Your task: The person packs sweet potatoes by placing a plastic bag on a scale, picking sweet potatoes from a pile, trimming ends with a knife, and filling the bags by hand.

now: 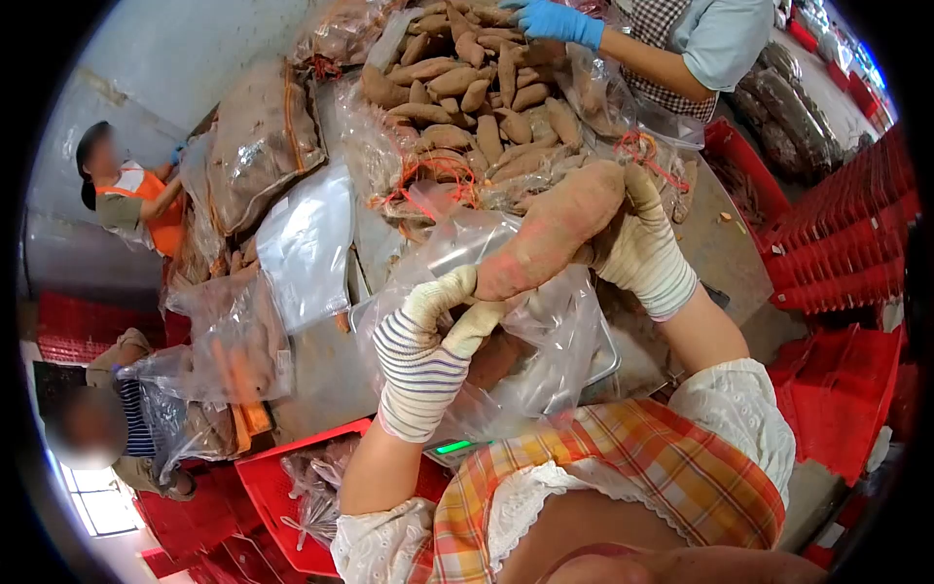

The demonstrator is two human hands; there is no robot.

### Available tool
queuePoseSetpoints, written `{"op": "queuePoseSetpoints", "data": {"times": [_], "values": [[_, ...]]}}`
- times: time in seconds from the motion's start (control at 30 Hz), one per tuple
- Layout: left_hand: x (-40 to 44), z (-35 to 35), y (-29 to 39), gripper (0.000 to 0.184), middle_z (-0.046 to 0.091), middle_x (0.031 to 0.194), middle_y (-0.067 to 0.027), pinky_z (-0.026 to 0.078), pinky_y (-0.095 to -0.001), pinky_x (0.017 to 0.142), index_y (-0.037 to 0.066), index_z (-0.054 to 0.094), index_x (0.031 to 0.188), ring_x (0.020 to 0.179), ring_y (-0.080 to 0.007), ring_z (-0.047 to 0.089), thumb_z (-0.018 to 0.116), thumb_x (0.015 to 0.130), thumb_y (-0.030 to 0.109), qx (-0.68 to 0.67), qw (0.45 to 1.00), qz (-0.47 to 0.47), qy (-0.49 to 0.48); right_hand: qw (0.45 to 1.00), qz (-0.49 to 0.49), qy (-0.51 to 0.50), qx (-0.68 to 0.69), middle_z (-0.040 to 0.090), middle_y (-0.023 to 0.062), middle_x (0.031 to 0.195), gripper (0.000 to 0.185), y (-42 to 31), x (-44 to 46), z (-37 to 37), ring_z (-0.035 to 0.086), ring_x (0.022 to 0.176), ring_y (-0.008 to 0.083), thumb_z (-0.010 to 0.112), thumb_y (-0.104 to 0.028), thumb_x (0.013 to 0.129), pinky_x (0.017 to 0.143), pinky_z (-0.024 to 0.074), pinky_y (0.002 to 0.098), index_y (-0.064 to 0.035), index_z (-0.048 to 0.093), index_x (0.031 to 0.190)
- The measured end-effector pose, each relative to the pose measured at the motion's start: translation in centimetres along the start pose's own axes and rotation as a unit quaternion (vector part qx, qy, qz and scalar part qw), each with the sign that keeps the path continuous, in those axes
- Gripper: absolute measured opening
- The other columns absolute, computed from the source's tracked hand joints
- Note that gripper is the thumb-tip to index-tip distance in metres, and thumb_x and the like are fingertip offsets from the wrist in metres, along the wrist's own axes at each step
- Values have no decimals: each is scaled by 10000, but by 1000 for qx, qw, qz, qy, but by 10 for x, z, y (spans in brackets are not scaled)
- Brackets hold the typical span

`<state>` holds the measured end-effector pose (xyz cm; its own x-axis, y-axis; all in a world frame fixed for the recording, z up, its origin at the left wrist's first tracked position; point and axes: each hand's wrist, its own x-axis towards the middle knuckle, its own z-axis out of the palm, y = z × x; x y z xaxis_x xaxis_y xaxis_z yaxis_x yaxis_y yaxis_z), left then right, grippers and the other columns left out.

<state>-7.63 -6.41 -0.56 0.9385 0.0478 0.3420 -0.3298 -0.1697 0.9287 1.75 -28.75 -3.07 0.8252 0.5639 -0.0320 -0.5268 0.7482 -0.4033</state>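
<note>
A large sweet potato is held up in front of me, tilted, between both gloved hands. My left hand, in a striped white work glove, grips its lower left end with thumb and fingers. At the upper right end, my right hand in a matching glove closes on it; some of its fingers are hidden behind the sweet potato. Below lies an opened clear plastic bag with sweet potato partly visible inside. It rests on a scale whose lit green display shows near my apron.
A big heap of sweet potatoes lies ahead, with a co-worker's blue-gloved hand over it. Flat clear bags and a full sack are at left. Red crates stack at right; a red crate holds bagged produce. Two people stand left.
</note>
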Motion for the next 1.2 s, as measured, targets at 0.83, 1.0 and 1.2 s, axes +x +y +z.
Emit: {"op": "queuePoseSetpoints", "data": {"times": [0.83,1.0,1.2], "values": [[-50,-76,101,495,583,1148,-230,322,-147,375,-60,484,1240,408,-35,440,515,755,35,-202,958,-192,71,880,168,-109,-430,582,116,1113,542,47,-24,81,544,1024,196,659,-177,566,939,386,296,17,567,1064],[-57,-94,105,529,536,1196,-271,305,-139,359,-62,473,1250,398,-23,428,523,730,19,-221,959,-157,82,719,238,-196,-622,587,120,1052,426,86,-38,14,562,988,200,661,-172,756,876,437,322,8,534,1120],[-45,-92,79,513,517,1264,-197,284,-135,357,-32,489,1249,396,-7,389,544,741,21,-168,968,-150,107,433,176,-266,-843,596,213,921,446,72,-46,-10,594,841,336,613,-317,804,740,477,384,-4,534,1113]]}}
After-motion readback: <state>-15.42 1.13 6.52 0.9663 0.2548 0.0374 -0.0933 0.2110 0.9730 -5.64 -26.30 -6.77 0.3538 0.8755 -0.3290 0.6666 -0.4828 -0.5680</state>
